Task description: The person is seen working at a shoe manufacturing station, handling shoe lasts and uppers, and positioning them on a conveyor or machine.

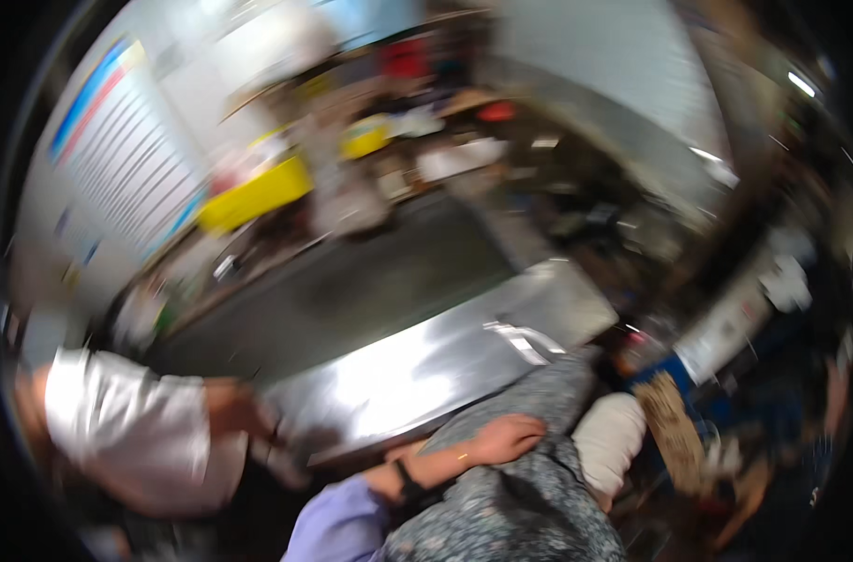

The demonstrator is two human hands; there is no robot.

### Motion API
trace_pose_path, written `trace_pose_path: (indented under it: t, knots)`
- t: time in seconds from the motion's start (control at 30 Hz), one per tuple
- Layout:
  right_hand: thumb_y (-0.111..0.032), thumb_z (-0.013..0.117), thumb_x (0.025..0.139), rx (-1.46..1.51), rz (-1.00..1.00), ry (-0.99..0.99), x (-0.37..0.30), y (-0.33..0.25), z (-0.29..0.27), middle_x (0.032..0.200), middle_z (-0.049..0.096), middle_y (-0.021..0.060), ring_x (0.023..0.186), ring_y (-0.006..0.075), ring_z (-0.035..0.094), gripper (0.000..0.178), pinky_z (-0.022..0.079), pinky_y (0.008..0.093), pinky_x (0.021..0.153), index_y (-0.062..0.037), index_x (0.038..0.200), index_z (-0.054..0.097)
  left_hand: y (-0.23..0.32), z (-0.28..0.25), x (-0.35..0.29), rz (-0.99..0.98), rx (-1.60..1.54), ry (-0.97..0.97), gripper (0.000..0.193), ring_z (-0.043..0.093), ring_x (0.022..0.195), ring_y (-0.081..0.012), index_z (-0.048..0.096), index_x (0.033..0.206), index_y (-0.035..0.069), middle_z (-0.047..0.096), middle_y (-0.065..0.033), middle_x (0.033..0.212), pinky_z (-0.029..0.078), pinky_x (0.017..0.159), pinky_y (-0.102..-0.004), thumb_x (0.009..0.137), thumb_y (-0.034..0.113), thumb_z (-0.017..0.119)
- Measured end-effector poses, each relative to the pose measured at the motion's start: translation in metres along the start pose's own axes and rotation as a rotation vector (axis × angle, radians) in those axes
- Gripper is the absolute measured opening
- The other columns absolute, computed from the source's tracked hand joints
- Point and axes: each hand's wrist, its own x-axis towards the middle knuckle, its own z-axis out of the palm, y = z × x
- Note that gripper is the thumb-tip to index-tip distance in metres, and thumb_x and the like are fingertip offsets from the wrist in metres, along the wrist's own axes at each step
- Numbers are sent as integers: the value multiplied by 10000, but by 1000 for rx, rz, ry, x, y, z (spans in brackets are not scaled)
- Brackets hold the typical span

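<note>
My left hand, below a lilac sleeve, a dark wristband and a thin gold bracelet, rests on the grey floral cloth over my lap. Its fingers look laid out on the cloth, with nothing visible in them, though blur softens them. My right hand does not show. Beside the cloth on the right bulges a pale rounded shape whose kind I cannot make out. In front of me stretches a shiny metal worktop, and a pale looped strip lies near its right part.
A person in a white top is close on my left, one arm toward the worktop. Beyond lies a dark green surface, with a yellow bin and clutter behind. Brown cardboard and other items crowd the right.
</note>
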Motion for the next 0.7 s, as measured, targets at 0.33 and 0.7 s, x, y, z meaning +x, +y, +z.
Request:
trace_pose_path:
  t: [0.33, 0.7]
  knots:
    - [-514, 655, 692, -320, 440, 218, 6, -65, 7, 1287, 540, 221, 1161, 420, 555, 829, 447, 449, 976, -254, 1451, 447, 17, 5, 25, 28, 75, 62, 130, 670, 938, -310, 715, 958, 50, 711, -117, 1015, 522, 831, -376, 859, 113, 659]
    - [-524, 656, 700, -292, 409, 193, 3, -52, 8, 1341, 560, 206, 1224, 372, 545, 834, 423, 436, 1015, -179, 1437, 474, 23, -4, 10, -12, 123, 39, 144, 663, 958, -297, 715, 987, 64, 702, -100, 1057, 518, 844, -374, 883, 127, 638]
